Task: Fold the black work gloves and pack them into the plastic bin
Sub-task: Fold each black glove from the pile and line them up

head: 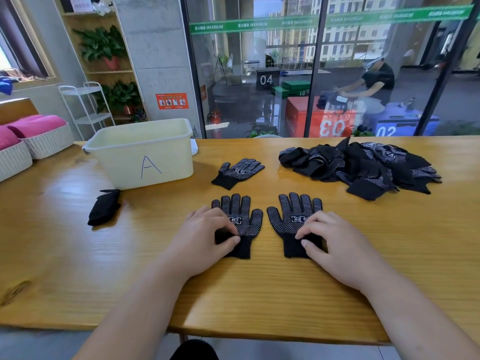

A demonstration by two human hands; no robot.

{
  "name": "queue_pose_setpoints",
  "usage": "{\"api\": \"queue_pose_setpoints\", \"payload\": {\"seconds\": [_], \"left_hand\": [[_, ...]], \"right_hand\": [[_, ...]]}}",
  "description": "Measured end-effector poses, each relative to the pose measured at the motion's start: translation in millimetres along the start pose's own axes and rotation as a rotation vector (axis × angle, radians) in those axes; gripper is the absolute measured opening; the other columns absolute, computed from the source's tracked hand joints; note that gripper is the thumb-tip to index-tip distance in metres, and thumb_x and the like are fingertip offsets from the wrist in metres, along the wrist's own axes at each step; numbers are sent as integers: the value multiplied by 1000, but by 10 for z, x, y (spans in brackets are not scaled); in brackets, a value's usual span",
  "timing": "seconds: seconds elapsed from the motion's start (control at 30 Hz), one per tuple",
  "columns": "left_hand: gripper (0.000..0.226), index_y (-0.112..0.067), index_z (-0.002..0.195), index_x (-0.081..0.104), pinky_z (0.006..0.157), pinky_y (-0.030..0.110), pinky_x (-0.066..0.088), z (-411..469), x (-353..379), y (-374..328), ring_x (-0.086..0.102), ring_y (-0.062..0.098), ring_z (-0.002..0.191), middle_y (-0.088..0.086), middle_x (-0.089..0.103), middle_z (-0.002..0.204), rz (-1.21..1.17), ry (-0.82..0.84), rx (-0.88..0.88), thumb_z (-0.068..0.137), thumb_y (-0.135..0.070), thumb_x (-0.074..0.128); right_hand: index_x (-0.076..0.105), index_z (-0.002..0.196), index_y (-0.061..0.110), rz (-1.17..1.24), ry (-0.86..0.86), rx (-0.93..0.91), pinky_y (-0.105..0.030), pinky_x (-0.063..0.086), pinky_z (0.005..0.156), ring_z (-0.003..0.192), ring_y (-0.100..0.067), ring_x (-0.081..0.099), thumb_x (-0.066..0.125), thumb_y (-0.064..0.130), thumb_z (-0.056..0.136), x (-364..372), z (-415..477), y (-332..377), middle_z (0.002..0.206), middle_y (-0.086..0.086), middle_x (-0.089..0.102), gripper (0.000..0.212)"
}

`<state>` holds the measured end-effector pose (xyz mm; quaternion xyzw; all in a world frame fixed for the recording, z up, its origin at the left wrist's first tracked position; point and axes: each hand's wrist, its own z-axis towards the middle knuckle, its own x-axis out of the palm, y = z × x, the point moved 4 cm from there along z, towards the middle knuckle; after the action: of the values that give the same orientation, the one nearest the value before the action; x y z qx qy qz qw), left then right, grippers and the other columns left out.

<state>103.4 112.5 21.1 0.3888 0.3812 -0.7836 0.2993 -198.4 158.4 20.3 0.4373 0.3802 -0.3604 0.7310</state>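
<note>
Two black work gloves with white grip dots lie flat side by side on the wooden table (78, 255), fingers pointing away from me. My left hand (205, 235) pinches the left glove (241, 211) near its cuff between thumb and fingertips. My right hand (335, 237) pinches the right glove (293, 211) at the same spot. A pale yellow plastic bin (122, 162) marked "A" stands at the back left; its inside is hidden. A folded black glove bundle (104, 207) lies in front of the bin. One more single glove (239, 172) lies flat beside the bin.
A loose pile of black gloves (363, 165) covers the back right of the table. White woven baskets (46, 144) with pink cloth stand at the far left. A glass wall runs behind the table, with a person seated beyond it.
</note>
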Motion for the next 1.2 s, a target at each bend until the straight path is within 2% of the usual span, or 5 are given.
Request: {"api": "queue_pose_setpoints", "payload": {"seconds": [0.37, 0.6, 0.7, 0.93, 1.2], "left_hand": [[9, -41, 87, 72, 91, 26, 40, 47, -34, -24, 54, 0, 102, -23, 65, 93, -163, -102, -112, 94, -42, 77], [9, -28, 86, 77, 67, 14, 49, 257, -63, -568, 66, 8, 79, -8, 74, 83, -573, -202, -263, 96, -30, 77], [9, -28, 87, 76, 72, 29, 57, 349, 178, -856, 68, 11, 78, -7, 74, 82, -639, -145, -271, 95, -31, 77], [9, -36, 103, 72, 93, 33, 54, 527, 490, -926, 65, 3, 102, -19, 71, 101, -528, -43, -218, 99, -44, 69], [77, -33, 160, 40, 131, 43, 19, 492, 556, -625, 37, 8, 151, -14, 42, 164, 58, 265, 81, 96, -72, 56]], "right_hand": [[75, 113, 44, 96, -117, 4, -28, 43, 100, 122, -1, 49, 67, 39, 98, -48, 15, 47, 116, 32, 59, 17], [75, 116, 44, 353, -126, 93, -21, 41, 101, 122, 4, 55, 56, 73, 91, -54, 19, 103, 115, 30, 67, 43], [74, 122, 41, 550, -54, 170, -22, 47, 96, 113, 5, 63, 60, 75, 91, -53, 7, 125, 115, 24, 71, 48], [81, 104, 18, 921, -239, 367, -28, 55, 85, 94, -15, 76, 73, 11, 98, -177, -10, -46, 100, 0, 82, 12], [79, 103, 26, 902, -483, 654, -40, 62, 79, 95, -24, 76, 76, 11, 94, -231, -58, -431, 96, 0, 80, 18]]}}
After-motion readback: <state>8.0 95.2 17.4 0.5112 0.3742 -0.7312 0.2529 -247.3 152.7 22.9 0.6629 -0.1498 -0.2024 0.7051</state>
